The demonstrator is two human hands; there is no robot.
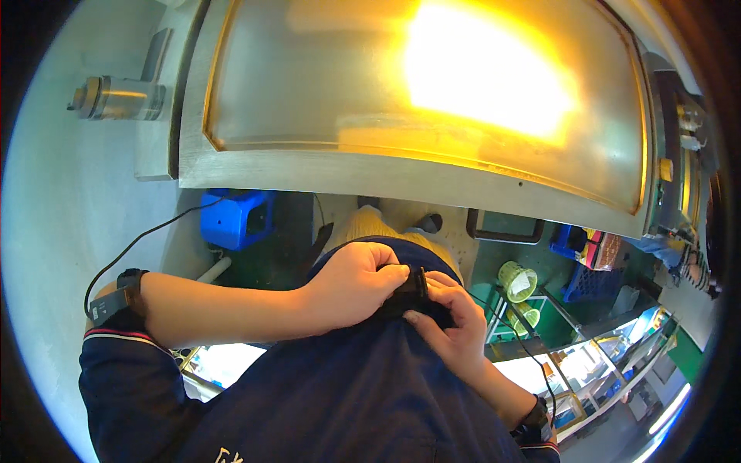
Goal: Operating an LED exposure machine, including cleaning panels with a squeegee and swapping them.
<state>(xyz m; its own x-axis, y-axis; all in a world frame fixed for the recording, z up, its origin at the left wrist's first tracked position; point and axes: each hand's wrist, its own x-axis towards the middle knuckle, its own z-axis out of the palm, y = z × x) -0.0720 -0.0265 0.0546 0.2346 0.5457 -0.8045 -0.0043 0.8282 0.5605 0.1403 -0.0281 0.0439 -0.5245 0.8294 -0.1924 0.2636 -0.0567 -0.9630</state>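
While it sits at the shirt (363, 393) front, black piece (419, 289) in two-handed hold

Left hand (349, 287): grip pinching the piece's left side, thumb uppermost. Right hand (461, 328): grip grasping its right side between thumb and bent fingers. Piece located before the middle of the bench's (347, 170) near edge. Blue stool (231, 220) below that edge, by the left corner.

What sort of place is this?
Possibly a commercial kitchen or small shop workroom; I can't say for sure. Signs: a broad metal counter with a rim, a blue plastic stool and a pale-green bucket.
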